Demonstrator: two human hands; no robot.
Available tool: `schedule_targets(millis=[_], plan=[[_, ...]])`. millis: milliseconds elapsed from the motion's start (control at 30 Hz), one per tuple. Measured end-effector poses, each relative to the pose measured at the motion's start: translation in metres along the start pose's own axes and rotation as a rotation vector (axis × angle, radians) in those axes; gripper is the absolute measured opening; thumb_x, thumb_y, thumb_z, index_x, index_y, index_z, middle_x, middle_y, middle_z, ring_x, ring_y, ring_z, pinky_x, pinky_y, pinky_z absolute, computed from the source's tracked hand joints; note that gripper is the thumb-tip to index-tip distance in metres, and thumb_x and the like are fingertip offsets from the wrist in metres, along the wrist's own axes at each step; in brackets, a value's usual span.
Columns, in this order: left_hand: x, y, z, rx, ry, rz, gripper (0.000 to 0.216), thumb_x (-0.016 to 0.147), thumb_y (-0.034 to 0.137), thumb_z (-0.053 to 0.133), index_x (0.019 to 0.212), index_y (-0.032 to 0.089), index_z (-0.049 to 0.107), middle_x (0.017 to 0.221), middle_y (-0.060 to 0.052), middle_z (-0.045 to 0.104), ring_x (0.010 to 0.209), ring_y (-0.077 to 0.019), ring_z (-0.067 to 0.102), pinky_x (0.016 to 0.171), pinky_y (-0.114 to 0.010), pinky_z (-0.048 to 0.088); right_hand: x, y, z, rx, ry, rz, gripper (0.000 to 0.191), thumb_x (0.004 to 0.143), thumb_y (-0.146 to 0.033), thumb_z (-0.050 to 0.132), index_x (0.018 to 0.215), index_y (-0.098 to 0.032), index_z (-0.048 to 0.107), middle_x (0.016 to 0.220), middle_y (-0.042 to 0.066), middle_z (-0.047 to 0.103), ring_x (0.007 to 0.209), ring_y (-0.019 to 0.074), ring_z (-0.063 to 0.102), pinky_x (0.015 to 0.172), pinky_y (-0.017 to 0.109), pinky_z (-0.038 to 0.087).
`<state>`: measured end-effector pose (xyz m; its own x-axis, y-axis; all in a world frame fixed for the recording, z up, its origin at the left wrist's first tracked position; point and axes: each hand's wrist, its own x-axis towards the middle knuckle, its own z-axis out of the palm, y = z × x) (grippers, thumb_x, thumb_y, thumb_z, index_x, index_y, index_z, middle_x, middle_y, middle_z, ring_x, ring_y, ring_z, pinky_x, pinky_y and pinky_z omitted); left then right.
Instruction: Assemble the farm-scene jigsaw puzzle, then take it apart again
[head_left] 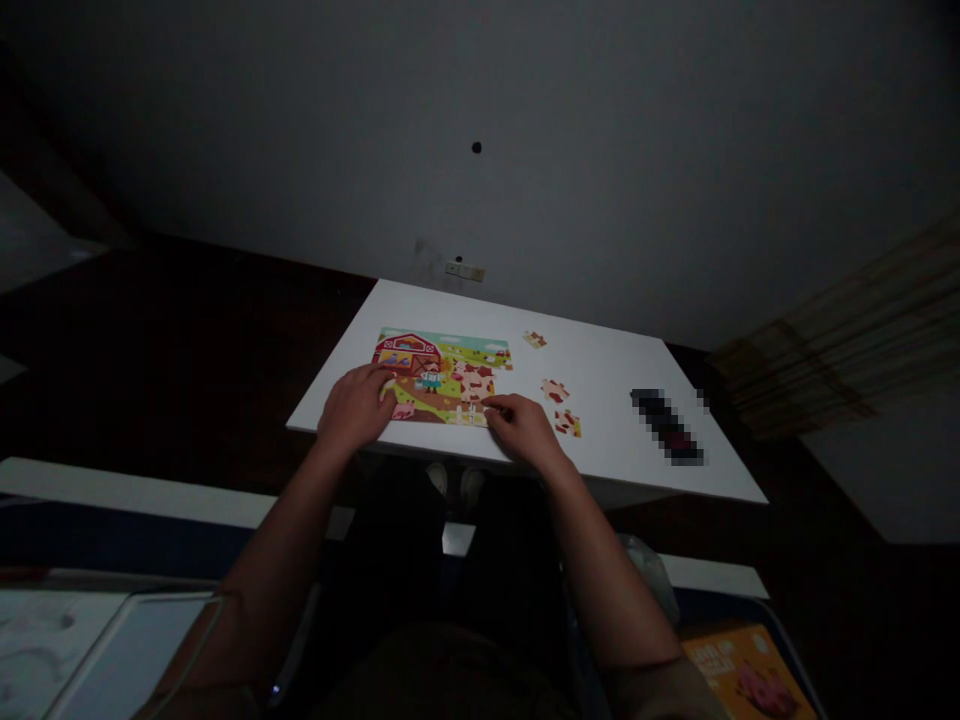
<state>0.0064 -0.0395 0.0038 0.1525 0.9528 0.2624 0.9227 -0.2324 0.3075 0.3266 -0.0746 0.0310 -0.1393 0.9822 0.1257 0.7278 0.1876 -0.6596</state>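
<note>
Dim grey wall (600, 200), plain and smooth, fills the far side of the room, with a striped cloth curtain (840, 350) hanging at the right. Before it stands a white table (615, 375), flat-topped and straight-edged. Two bare forearms reach over its near edge, spread apart at the elbows and drawing together toward the jigsaw puzzle (435, 385), which lies on the table's left half. It is a thin, glossy-looking farm picture, mostly joined — red barn at the far left, spotted cow at the right.

Left hand (358, 408) rests palm down on the puzzle's left edge, its fingers loosely extended and slightly bent. Right hand (523, 430) lies at the near right corner, fingers curled inward; in this gloom I cannot tell whether they pinch a piece.

Farther right on the tabletop sits a dark, pixelated object (666, 428). Between it and the puzzle lie loose knobbed pieces — one far piece (535, 340), a middle piece (555, 391) and a near piece (568, 423).
</note>
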Motion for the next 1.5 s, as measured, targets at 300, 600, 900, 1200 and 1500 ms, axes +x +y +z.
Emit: schedule_targets(millis=[300, 600, 900, 1200, 1500], plan=[[0.000, 0.000, -0.002, -0.014, -0.007, -0.001, 0.046, 0.100, 0.032, 0.052, 0.139, 0.020, 0.074, 0.152, -0.016, 0.068, 0.139, -0.0364, 0.061, 0.118, -0.054, 0.049, -0.012, -0.009, 0.017, -0.385, 0.061, -0.126, 0.034, 0.110, -0.031, 0.056, 0.127, -0.025, 0.085, 0.140, 0.016, 0.071, 0.123, 0.0331, 0.066, 0.107, 0.046, 0.055], [0.000, -0.001, 0.000, 0.003, -0.003, 0.005, 0.045, 0.102, 0.033, 0.051, 0.138, 0.021, 0.073, 0.153, -0.014, 0.067, 0.139, -0.0346, 0.061, 0.118, -0.053, 0.049, -0.054, -0.024, 0.037, -0.483, 0.021, -0.177, 0.050, 0.112, -0.038, 0.050, 0.158, -0.024, 0.060, 0.161, 0.015, 0.060, 0.143, 0.0407, 0.053, 0.112, 0.060, 0.050], [0.001, 0.000, 0.000, 0.008, -0.013, 0.006, 0.045, 0.103, 0.034, 0.049, 0.139, 0.021, 0.073, 0.153, -0.014, 0.068, 0.140, -0.0347, 0.061, 0.119, -0.052, 0.049, -0.060, -0.027, 0.048, -0.457, 0.073, -0.138, 0.051, 0.111, -0.032, 0.049, 0.161, -0.023, 0.057, 0.166, 0.018, 0.055, 0.146, 0.0415, 0.052, 0.112, 0.062, 0.051], [0.001, 0.002, -0.003, 0.021, -0.009, 0.006, 0.046, 0.102, 0.033, 0.049, 0.137, 0.020, 0.074, 0.153, -0.015, 0.068, 0.140, -0.0350, 0.062, 0.119, -0.051, 0.049, -0.063, -0.023, 0.044, -0.299, 0.134, -0.115, 0.033, 0.107, -0.029, 0.056, 0.136, -0.022, 0.069, 0.153, 0.019, 0.063, 0.145, 0.0349, 0.056, 0.118, 0.055, 0.050], [0.002, 0.000, 0.001, 0.022, 0.009, 0.020, 0.049, 0.100, 0.033, 0.049, 0.138, 0.017, 0.075, 0.151, -0.015, 0.069, 0.139, -0.0357, 0.064, 0.120, -0.051, 0.048, -0.023, -0.002, 0.030, 0.075, 0.230, 0.016, 0.047, 0.086, -0.019, 0.072, 0.133, -0.020, 0.072, 0.138, 0.015, 0.072, 0.129, 0.0306, 0.068, 0.112, 0.046, 0.057]])
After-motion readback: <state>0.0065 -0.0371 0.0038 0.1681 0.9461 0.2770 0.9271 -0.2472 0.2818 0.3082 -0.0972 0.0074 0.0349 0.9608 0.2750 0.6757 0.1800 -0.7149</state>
